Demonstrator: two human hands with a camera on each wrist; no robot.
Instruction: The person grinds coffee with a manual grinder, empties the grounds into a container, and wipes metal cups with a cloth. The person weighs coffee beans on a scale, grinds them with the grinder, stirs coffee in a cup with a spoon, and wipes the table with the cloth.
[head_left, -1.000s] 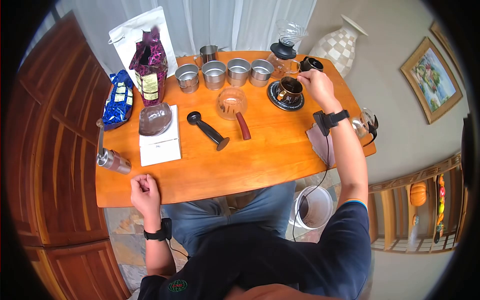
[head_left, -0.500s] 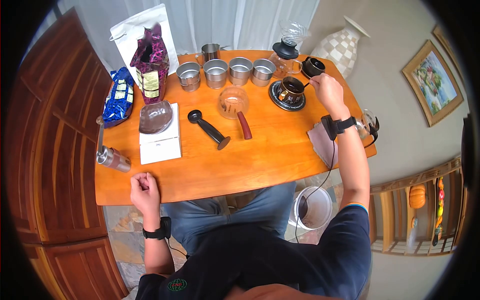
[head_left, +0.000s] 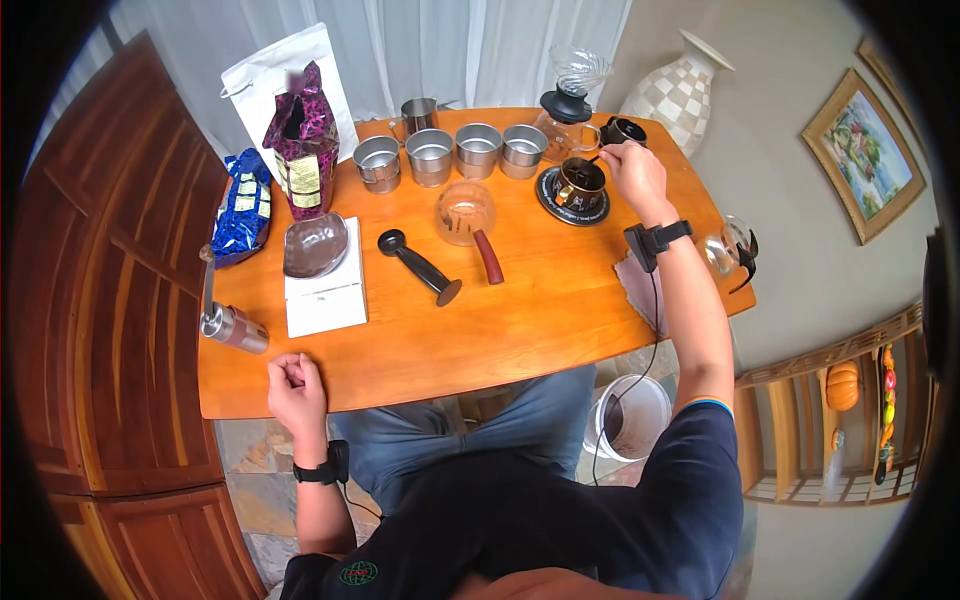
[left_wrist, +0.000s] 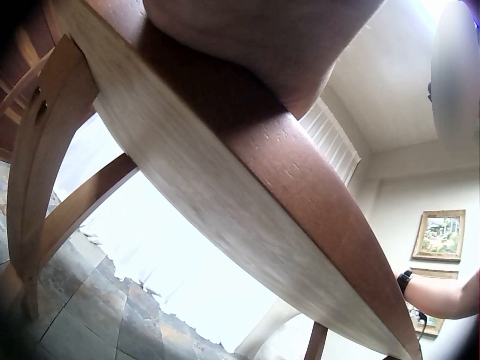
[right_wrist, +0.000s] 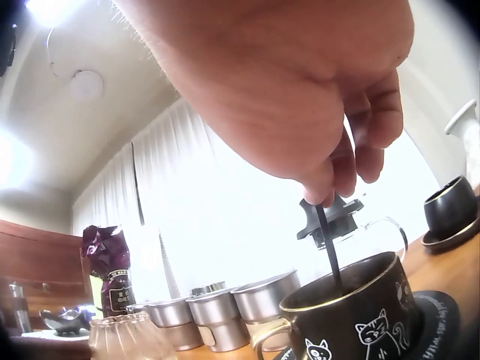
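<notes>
My right hand [head_left: 636, 182] pinches a thin black stirrer [right_wrist: 328, 244] between thumb and fingertips, above a black cup. The stirrer slants down into the cup [right_wrist: 349, 319], its lower end hidden inside. White cat drawings, a gold rim and a gold handle mark this cup, which stands on a round black saucer [head_left: 590, 213] with white lettering. My left hand [head_left: 297, 390] rests at the front left table edge, fingers loosely curled, holding nothing. Nearest to it is a steel hand grinder [head_left: 236, 327] with a crank.
Behind the cup stand a dripper on a glass server [head_left: 565, 130] and a second black cup [head_left: 622, 130]. Several metal cups [head_left: 478, 155] line the back. A red-handled glass pot [head_left: 466, 215], a black scoop [head_left: 420, 268] and a brown dish [head_left: 315, 245] occupy the middle and left.
My right hand shifted right and a little forward half a second ago, then came back left towards the cup with the stirrer. The left hand stays at the table edge.
</notes>
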